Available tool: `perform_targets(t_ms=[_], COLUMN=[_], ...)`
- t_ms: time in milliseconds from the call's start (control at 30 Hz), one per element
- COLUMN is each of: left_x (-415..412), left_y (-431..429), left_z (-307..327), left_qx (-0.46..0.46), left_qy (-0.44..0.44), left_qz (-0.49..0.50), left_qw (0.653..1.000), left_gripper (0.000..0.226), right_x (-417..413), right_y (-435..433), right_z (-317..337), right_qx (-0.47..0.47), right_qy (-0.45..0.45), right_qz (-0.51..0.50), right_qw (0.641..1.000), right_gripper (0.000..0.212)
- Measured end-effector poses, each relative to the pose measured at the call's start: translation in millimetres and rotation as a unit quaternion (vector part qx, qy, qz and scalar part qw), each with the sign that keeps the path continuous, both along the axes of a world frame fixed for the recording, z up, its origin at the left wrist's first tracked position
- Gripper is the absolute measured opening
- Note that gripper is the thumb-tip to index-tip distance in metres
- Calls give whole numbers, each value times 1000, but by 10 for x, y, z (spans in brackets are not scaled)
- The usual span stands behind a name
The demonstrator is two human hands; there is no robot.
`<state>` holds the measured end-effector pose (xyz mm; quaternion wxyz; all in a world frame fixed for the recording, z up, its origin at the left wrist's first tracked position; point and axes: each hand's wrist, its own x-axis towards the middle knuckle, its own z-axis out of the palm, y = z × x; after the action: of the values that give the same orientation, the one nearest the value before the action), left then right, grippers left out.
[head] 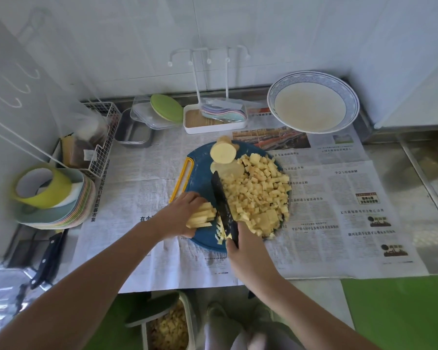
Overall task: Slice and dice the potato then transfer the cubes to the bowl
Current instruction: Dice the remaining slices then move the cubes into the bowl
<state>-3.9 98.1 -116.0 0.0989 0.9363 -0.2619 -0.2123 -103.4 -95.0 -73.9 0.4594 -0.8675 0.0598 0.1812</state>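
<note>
A round blue cutting board (200,162) lies on newspaper. A big pile of potato cubes (258,190) covers its right half. An uncut potato piece (223,152) and flat slices (228,169) sit at its far edge. My left hand (181,214) grips a bundle of potato sticks (201,218) at the board's near left. My right hand (240,248) holds the handle of a black knife (221,200), whose blade stands just right of the sticks. A wide empty blue-rimmed bowl (311,102) sits at the far right.
A stack of pastel plates (68,213) with a yellow-green ring stands at the left, behind it a wire rack (101,140). Another knife (48,258) lies near the left edge. A white tray (213,120) sits behind the board. A bin with potato bits (170,327) is below the counter.
</note>
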Motion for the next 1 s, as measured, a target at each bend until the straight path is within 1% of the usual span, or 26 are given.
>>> perform_targets(t_ms=[100,233,367,433,467,533,700,833,933,1000], left_x=[4,-46,-116,-164,-184,-223,-292,-321,-358,-361], left_y=[30,36,36,29,31,56,100,16,7,10], left_z=[-37,-68,-159,-212,-240,-282,-446,-458,-464,-493], left_qx=[-25,-53,-45,-74,-98,-137,-172,-196,-200,-191], left_qy=[-3,5,-49,-52,-49,-54,-130,-175,-204,-225], left_qz=[3,39,50,79,99,126,110,118,104,92], left_qw=[1000,998,996,993,989,981,970,958,953,951], left_gripper=[90,105,100,100,101,101,86,90,76,71], right_x=[31,62,39,23,17,5,-37,-53,-87,-102], right_y=[188,325,429,488,519,589,758,833,820,775], right_z=[-39,-88,-167,-186,-189,-198,-258,-270,-298,-301], right_qx=[-61,-118,-173,-186,-185,-186,-169,-142,-127,-113], right_qy=[-10,12,16,15,15,22,18,-9,-11,-24], right_qz=[9,8,14,21,23,24,-2,-42,-56,-61], right_qw=[998,993,985,982,982,982,985,989,990,991], right_gripper=[21,35,59,70,72,70,60,48,49,46])
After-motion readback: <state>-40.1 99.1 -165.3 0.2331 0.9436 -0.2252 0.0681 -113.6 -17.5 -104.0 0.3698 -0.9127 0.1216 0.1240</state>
